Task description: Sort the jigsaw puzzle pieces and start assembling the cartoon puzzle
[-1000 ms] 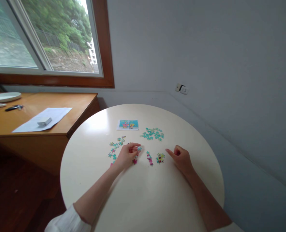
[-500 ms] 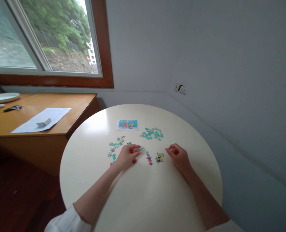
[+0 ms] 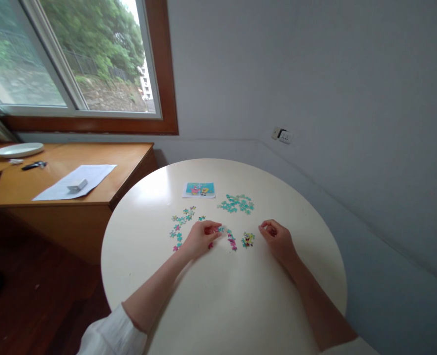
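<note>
My left hand (image 3: 202, 239) is closed in a pinch on a small teal jigsaw piece (image 3: 221, 229), held just left of a joined strip of pink and teal jigsaw pieces (image 3: 232, 240). A pink piece (image 3: 211, 245) lies partly hidden under that hand. To the right of the strip sits a joined cluster with a yellow cartoon face (image 3: 248, 239). My right hand (image 3: 278, 238) rests beside this cluster, fingers curled and thumb against forefinger, with nothing visible in them. Loose mixed-colour pieces (image 3: 179, 236) are scattered left of my left hand.
A pile of teal pieces (image 3: 236, 203) lies farther back on the round white table (image 3: 240, 305). Beside it is a picture card (image 3: 199, 190). At left stands a wooden desk (image 3: 74, 154) with paper (image 3: 96, 173), a small white box (image 3: 77, 185) and a white plate (image 3: 18, 150).
The view has turned slightly left, so everything appears shifted right. The piece in my left hand is slightly nearer the pink strip. My right hand has barely moved.
</note>
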The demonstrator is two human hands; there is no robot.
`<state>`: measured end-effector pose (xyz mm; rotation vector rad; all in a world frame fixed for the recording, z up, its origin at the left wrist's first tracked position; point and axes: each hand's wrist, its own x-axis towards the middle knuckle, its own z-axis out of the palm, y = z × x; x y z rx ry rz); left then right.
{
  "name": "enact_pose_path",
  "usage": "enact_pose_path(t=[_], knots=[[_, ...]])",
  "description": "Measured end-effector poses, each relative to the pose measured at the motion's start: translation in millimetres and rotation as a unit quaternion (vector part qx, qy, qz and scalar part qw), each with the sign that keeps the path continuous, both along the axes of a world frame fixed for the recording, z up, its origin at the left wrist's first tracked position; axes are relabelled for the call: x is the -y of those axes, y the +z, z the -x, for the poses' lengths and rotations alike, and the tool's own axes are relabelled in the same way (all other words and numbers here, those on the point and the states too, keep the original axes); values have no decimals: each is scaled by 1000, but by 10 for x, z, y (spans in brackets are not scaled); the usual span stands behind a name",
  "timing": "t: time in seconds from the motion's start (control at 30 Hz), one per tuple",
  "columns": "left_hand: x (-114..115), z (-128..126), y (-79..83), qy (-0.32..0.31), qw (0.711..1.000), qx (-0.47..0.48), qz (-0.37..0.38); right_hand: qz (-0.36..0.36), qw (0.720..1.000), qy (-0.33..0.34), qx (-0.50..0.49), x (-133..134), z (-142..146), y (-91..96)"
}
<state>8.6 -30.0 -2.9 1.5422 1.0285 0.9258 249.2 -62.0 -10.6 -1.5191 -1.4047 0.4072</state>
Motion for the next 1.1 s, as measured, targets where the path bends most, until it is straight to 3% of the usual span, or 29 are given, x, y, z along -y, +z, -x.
enact_pose_path(t=[0.33, 1.1], knots=[[-3, 18, -40, -2, 998, -28, -58, -1, 1000, -3, -2, -2, -1, -6], [24, 6, 10, 5, 999, -19, -36, 9, 1000, 12, 16, -1, -6, -25]])
